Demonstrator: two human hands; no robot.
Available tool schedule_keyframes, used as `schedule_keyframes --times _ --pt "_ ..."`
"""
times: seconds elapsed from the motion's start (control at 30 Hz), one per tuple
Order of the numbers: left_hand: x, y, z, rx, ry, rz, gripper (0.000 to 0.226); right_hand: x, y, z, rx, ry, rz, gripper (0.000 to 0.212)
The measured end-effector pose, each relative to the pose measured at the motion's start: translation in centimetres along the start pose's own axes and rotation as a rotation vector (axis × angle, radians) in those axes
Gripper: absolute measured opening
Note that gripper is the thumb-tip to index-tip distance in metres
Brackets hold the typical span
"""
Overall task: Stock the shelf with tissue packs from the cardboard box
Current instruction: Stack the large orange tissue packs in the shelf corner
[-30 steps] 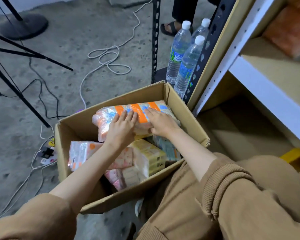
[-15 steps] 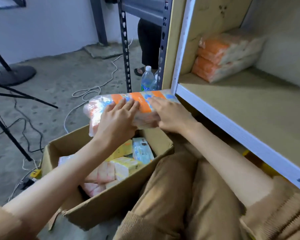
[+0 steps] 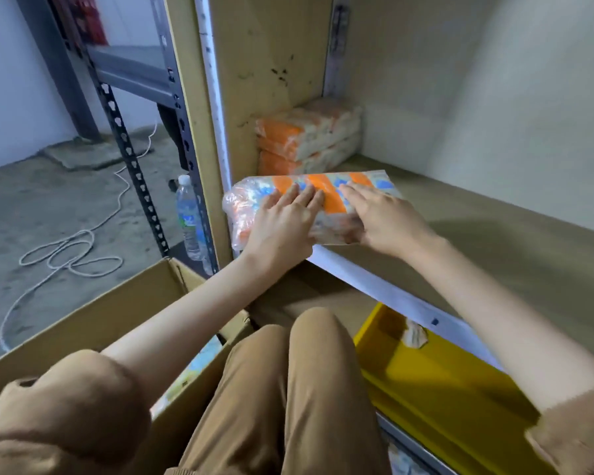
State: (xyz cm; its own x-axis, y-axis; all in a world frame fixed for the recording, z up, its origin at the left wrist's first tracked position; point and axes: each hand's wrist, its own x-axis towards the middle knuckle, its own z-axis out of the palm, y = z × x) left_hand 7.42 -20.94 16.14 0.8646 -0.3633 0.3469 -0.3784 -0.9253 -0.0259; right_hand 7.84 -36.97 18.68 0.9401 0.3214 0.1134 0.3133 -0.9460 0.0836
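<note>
A clear-wrapped tissue pack (image 3: 333, 200) with orange stripes lies at the front left corner of the shelf board (image 3: 494, 252), partly overhanging the white front edge. My left hand (image 3: 282, 221) holds its left half, fingers flat on top. My right hand (image 3: 384, 217) holds the right half the same way. Both thumbs are hidden below the pack. Two orange tissue packs (image 3: 309, 138) sit stacked at the shelf's back left corner. The cardboard box (image 3: 100, 313) stands open at lower left, its contents mostly hidden by my arm and knee.
A yellow bin (image 3: 443, 382) sits on the level below the shelf. Water bottles (image 3: 189, 217) stand by a grey perforated rack upright (image 3: 131, 159). A white cable (image 3: 69, 252) coils on the concrete floor. The shelf board to the right of the packs is bare.
Both hands lifted the striped tissue pack out of the box and carried it up and right onto the shelf's front left corner. My view swung up toward the shelf.
</note>
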Motion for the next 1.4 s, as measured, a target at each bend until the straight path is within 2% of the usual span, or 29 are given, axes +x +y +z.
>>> schedule_keyframes --times 0.17,0.3,0.5,0.63,0.87,1.1,1.23,1.4 --pt "4.0 4.4 3.6 -0.031 -0.067 0.086 0.071 -0.3 5.0 2.8 0.008 -0.084 0.123 0.074" --pt "5.8 6.2 5.6 -0.060 -0.097 0.083 0.071 0.0 7.3 4.7 0.100 -0.092 0.200 0.078" --pt "7.8 4.6 6.0 -0.102 -0.191 0.097 0.085 2.2 9.3 5.7 0.125 -0.130 0.168 0.082" --pt "8.4 2.5 6.3 -0.108 -0.224 0.080 0.098 3.4 9.9 6.4 0.103 -0.062 0.192 0.077" --pt "11.7 2.8 8.6 -0.140 -0.186 -0.015 0.092 3.1 8.3 8.6 0.138 0.066 0.348 0.067" --pt "14.8 3.8 10.3 -0.114 -0.188 -0.132 0.084 3.0 7.4 10.7 0.350 -0.116 0.421 0.055" --pt "15.4 3.9 10.9 -0.100 -0.170 -0.134 0.082 4.3 7.5 11.1 0.349 -0.194 0.412 0.062" --pt "16.5 3.7 10.7 0.004 -0.179 -0.059 0.079 5.9 7.5 11.9 0.341 -0.203 0.424 0.068"
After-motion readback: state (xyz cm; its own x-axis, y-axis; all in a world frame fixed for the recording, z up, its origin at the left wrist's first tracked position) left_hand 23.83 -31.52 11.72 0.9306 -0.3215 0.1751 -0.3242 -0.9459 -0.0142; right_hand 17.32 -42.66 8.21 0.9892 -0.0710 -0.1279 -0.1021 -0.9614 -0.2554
